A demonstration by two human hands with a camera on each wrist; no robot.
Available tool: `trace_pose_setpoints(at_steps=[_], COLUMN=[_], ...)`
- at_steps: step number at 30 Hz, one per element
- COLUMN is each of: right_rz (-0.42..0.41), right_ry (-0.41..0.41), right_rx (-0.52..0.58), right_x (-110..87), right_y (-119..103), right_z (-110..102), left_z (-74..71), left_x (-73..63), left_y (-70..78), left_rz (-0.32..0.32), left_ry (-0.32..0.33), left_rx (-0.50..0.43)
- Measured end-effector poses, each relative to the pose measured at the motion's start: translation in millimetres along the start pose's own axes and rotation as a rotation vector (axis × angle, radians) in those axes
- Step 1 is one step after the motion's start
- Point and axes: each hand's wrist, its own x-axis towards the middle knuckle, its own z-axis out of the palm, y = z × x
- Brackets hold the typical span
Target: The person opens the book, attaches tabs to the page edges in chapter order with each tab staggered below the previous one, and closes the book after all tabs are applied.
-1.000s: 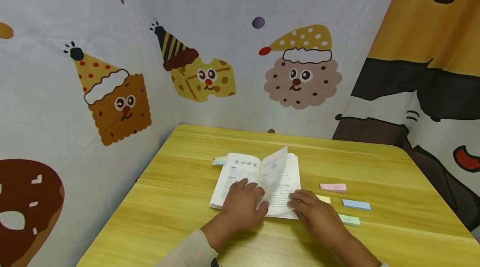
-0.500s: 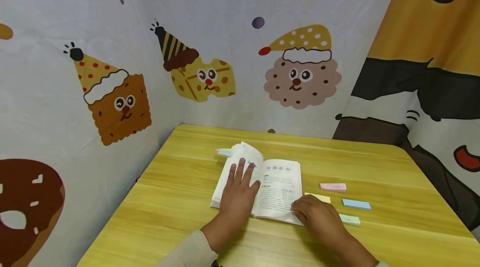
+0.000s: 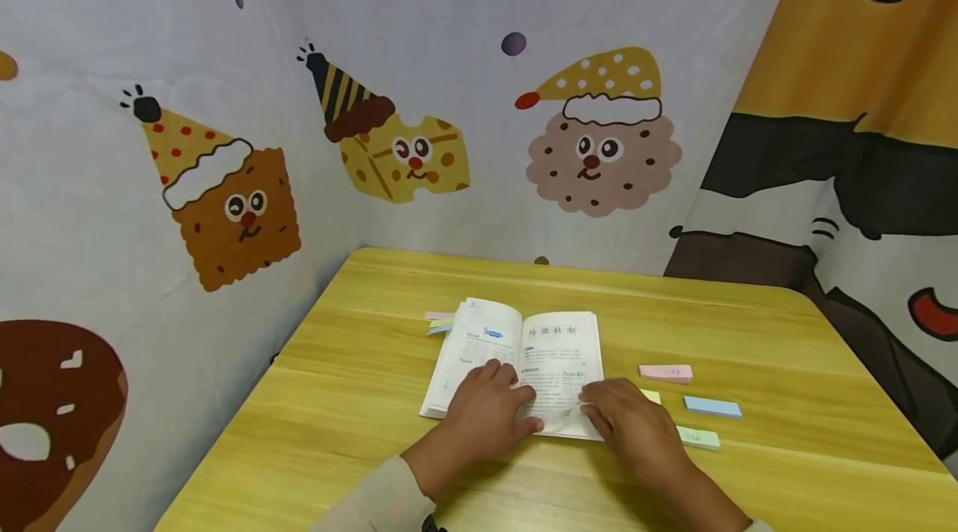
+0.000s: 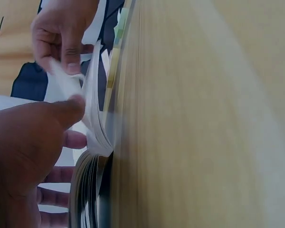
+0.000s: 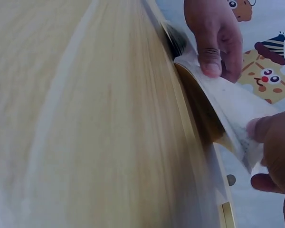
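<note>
The book (image 3: 527, 349) lies under my left hand (image 3: 486, 403) — loose fingers resting on it — and my right hand (image 3: 632, 424) pinches a page (image 3: 561, 366).

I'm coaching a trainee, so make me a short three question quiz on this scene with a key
1. True or false: the book lies open on the table.
2. Which grip is at the outer lower corner of the right page: A, left; B, right?
3. Which lies nearest the table's far edge: the pink pad, the blue pad or the green pad?

Key: 1, true; 2, B, the right grip; 3, the pink pad.
</note>
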Motion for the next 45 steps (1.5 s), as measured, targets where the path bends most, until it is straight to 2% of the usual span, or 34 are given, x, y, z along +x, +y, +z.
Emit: trace_pose_setpoints(at_steps=[3,7,12,18,21,25,28,31,34,36,38,41,43,45], right_rz=[0.024,-0.031,-0.087,-0.115,-0.062,0.069,0.081,0.037,0.018,0.02,0.025,0.014,-0.009,-0.042], right_ry=[0.01,0.01,0.029,0.129,0.118,0.011,-0.096,-0.208,-0.302,-0.337,-0.36,-0.381,-0.39,-0.392], right_rx=[0.008,0.015,-0.016,-0.008,0.039,0.126,0.103,0.051,0.042,0.052,0.062,0.074,0.078,0.086], right_x=[-0.7,-2.1,-2.7,-1.1,0.4,-1.8,-5.1,-6.5,-6.5,-5.6,-4.4,-1.9,-1.1,-0.5], right_y=[0,2,3,1,-3,-8,-7,-5,-3,-2,-2,-1,0,2], right_z=[-3,-4,-3,-1,0,1,3,4,3,2,1,-1,-1,-2], left_z=[0.8,2.4,2.2,2.1,3.5,6.9,7.5,6.7,5.3,5.2,5.3,5.5,3.6,1.8], left_x=[1.2,1.8,0.9,1.0,0.7,0.9,1.3,0.8,0.2,-0.4,-0.8,-1.0,0.0,0.8], left_y=[0.6,0.9,1.5,4.4,5.2,4.9,4.2,3.4,2.2,0.7,-1.7,-6.1,-8.3,-9.1], left_rz=[0.012,0.003,-0.018,0.014,0.014,-0.013,-0.074,-0.2,-0.33,-0.383,-0.401,-0.403,-0.367,-0.279], left_ry=[0.028,0.065,0.04,0.027,0.057,0.099,0.072,0.072,0.175,0.268,0.338,0.378,0.347,0.278], left_rx=[0.007,-0.011,-0.079,-0.056,-0.026,0.001,-0.041,-0.178,-0.325,-0.351,-0.278,-0.095,0.033,0.108])
